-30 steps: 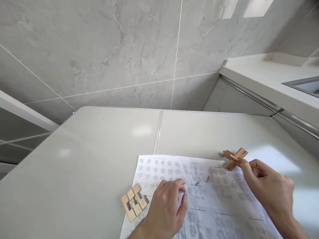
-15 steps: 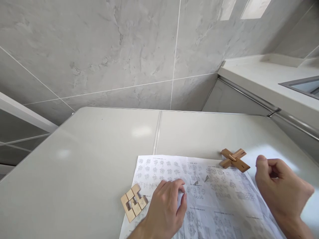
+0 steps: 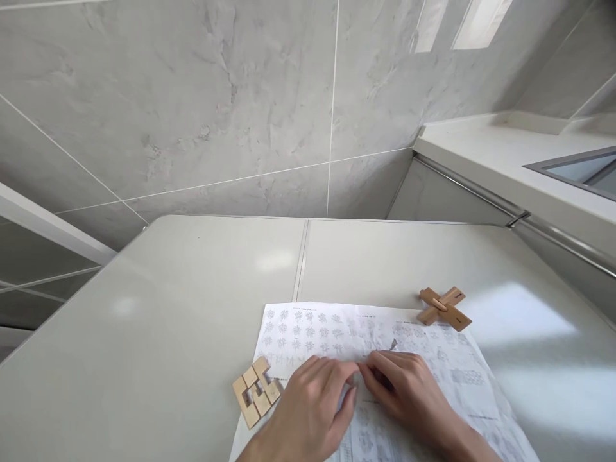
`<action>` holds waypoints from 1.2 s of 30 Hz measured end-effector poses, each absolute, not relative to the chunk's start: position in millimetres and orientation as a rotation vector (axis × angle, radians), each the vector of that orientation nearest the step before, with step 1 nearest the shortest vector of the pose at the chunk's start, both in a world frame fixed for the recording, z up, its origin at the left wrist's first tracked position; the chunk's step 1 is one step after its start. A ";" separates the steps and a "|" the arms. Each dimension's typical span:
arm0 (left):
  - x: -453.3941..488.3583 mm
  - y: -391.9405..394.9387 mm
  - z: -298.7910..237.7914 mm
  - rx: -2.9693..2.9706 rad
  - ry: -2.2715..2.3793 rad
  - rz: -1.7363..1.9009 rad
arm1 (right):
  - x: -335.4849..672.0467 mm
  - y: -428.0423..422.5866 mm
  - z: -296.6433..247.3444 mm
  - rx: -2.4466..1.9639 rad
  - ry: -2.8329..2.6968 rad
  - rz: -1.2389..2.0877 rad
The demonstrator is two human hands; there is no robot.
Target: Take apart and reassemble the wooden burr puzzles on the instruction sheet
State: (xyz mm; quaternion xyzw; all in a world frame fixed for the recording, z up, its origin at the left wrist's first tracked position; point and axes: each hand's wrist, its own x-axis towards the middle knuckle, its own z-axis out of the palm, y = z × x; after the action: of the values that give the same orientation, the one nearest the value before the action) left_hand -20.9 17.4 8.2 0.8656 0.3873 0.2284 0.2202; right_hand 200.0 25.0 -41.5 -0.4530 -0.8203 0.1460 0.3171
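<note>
Your left hand (image 3: 310, 401), thumb apart, meets your right hand (image 3: 404, 385), grip unclear, over the sheet (image 3: 474, 398)! Blocks (image 3: 262, 404) sit just left; the wooden cross (image 3: 455, 316) lies far right.

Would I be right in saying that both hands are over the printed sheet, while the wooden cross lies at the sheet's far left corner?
Not quite: the head view shows the wooden cross at the far right corner of the printed sheet. The left hand and right hand are both over the sheet, as you say.
</note>
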 end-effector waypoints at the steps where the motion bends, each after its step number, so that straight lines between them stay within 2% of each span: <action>1: -27.8 16.4 12.5 2.429 1.049 0.607 | 200.5 25.3 -43.1 -1.201 -2.166 0.383; 4: -53.0 10.2 22.3 2.476 1.137 0.649 | 199.8 25.0 -43.6 -1.209 -2.178 0.381; 11: -106.3 -17.4 6.8 2.137 1.878 0.771 | 197.3 24.4 -42.6 -1.239 -2.173 0.407; 19: -117.4 -30.9 -6.4 1.827 2.111 0.668 | 198.5 25.0 -43.6 -1.262 -2.148 0.478; 26: -117.8 -23.2 -7.6 1.915 1.988 0.787 | 197.7 25.1 -43.5 -1.295 -2.068 0.606; 36: -27.1 40.7 -3.5 2.204 1.280 0.663 | 208.3 33.9 -34.6 -1.418 -1.680 0.943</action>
State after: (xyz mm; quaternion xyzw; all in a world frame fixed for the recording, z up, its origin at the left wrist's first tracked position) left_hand -27.1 40.7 -3.5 0.8099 0.4706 0.2436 0.2514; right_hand 208.3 33.9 -34.6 -0.5516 -0.6537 0.3668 0.3658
